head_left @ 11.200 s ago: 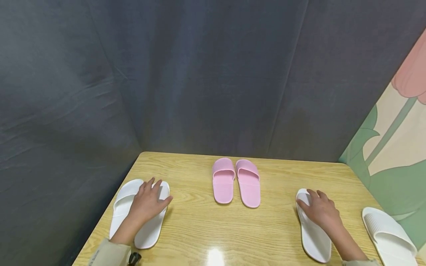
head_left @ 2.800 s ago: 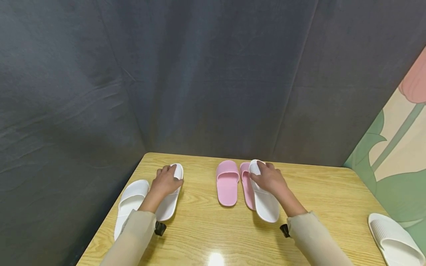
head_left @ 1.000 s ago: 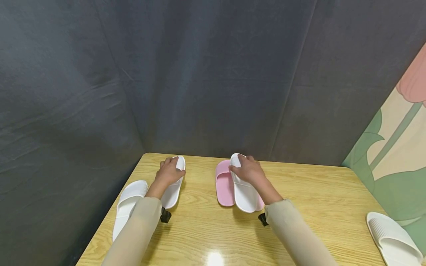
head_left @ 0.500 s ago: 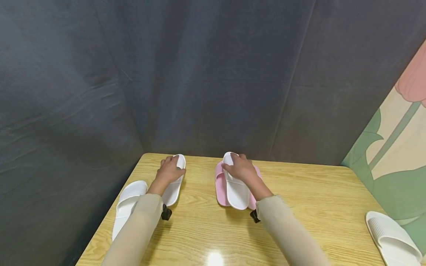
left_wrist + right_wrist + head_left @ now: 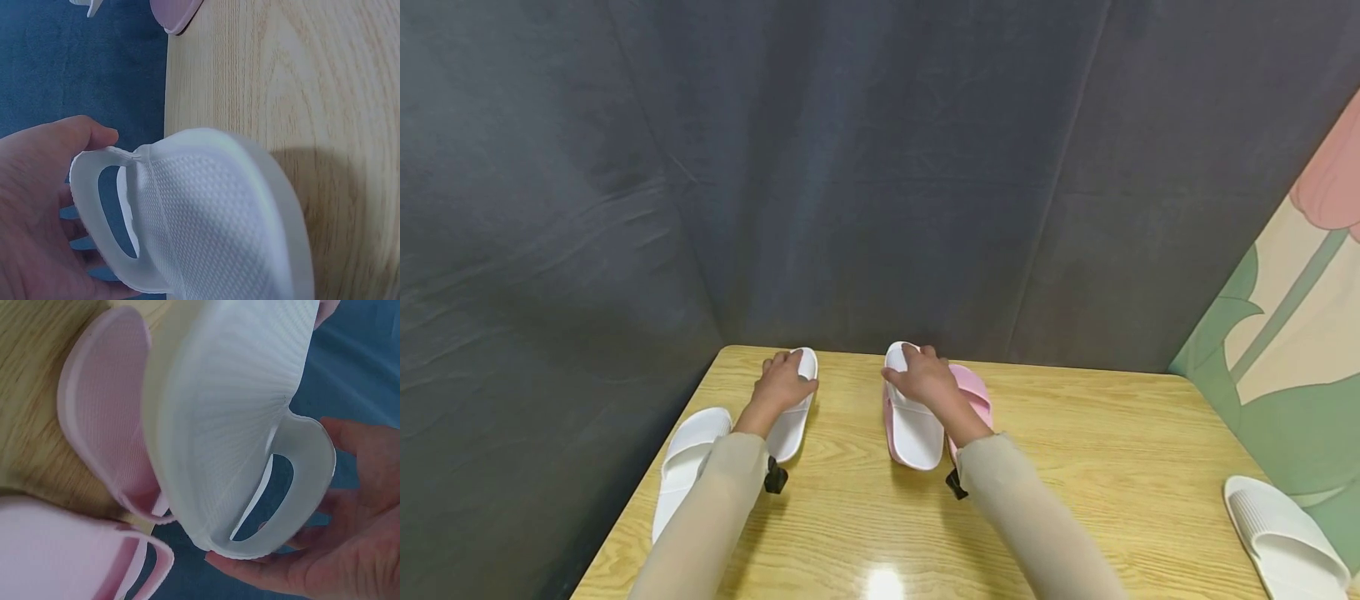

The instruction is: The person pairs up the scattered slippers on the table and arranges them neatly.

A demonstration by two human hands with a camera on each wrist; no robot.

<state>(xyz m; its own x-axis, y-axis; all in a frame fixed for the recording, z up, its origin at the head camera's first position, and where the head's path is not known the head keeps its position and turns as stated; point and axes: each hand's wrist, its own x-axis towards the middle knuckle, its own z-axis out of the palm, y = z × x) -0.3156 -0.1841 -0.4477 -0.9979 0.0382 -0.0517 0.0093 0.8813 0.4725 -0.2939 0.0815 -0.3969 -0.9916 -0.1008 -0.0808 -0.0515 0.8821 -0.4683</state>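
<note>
My left hand [image 5: 778, 386] grips a white slipper [image 5: 788, 435] across its strap near the table's far left corner. In the left wrist view, thumb and fingers lie on opposite sides of that strap, and the slipper's shadow falls on the wood. My right hand [image 5: 928, 383] holds another white slipper [image 5: 917, 437] by its strap, over the left pink slipper [image 5: 109, 406]. Only an edge of that pink one shows in the head view. Beside it, the right pink slipper [image 5: 973, 390] is partly covered by my right hand and forearm.
A third white slipper [image 5: 679, 475] lies on the left of the wooden table [image 5: 1112, 467], partly behind my left sleeve. Another white slipper [image 5: 1292, 533] lies at the far right. Dark cloth [image 5: 880, 183] hangs behind the table, and a flower-painted wall [image 5: 1292, 350] borders the right.
Both hands have taken hold of white slippers and lifted them. The right one has travelled left from the right side, past the right pink slipper. Lately the left hand has hardly moved.
</note>
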